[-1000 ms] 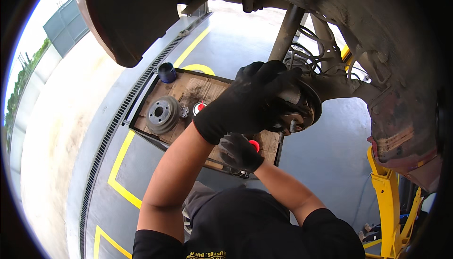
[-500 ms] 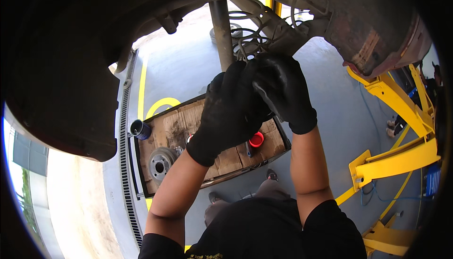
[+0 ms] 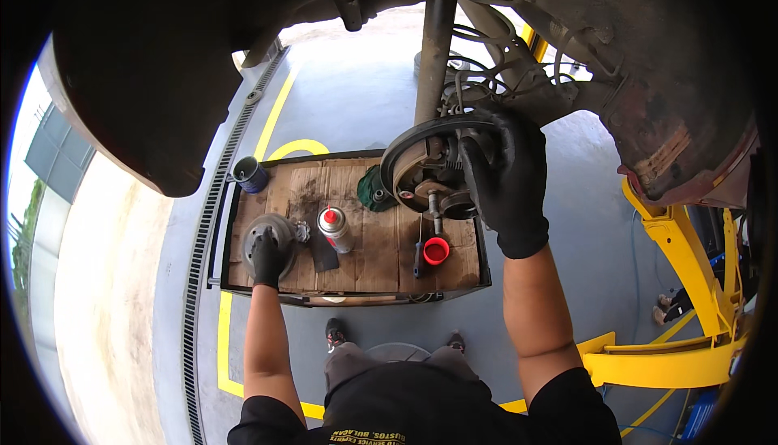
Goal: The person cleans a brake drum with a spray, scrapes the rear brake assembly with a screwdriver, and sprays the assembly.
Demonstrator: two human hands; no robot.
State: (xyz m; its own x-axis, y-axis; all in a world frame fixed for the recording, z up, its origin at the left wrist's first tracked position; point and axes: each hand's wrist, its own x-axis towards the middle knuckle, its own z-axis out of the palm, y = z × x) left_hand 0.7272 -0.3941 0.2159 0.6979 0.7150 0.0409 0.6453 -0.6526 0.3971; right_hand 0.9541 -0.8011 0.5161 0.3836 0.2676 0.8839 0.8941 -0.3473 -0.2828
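My left hand (image 3: 267,254), in a black glove, rests on the grey metal brake drum (image 3: 255,234) on the cardboard-topped cart, its fingers closed at the drum's centre. My right hand (image 3: 510,181), also gloved, grips the right side of the brake assembly (image 3: 433,161) hanging below the strut (image 3: 433,56). The assembly's shoes, spring and threaded studs show; part of it is hidden by that hand. On the cardboard (image 3: 365,258) stand a spray can (image 3: 336,234) with a red cap, a red cup (image 3: 436,250), a screwdriver (image 3: 418,254), a green cloth (image 3: 371,186) and a blue mug (image 3: 247,176).
A dark wheel-arch panel (image 3: 138,104) overhangs at upper left. A drain grate (image 3: 194,299) runs along the left floor. Yellow lift arms (image 3: 656,368) stand at right, with part of another person (image 3: 668,309) behind them. Hoses and pipes (image 3: 486,80) hang behind the assembly.
My left hand has left the brake assembly and moved down-left onto the drum. My right hand has risen to the assembly. The view has shifted, showing more of the cart.
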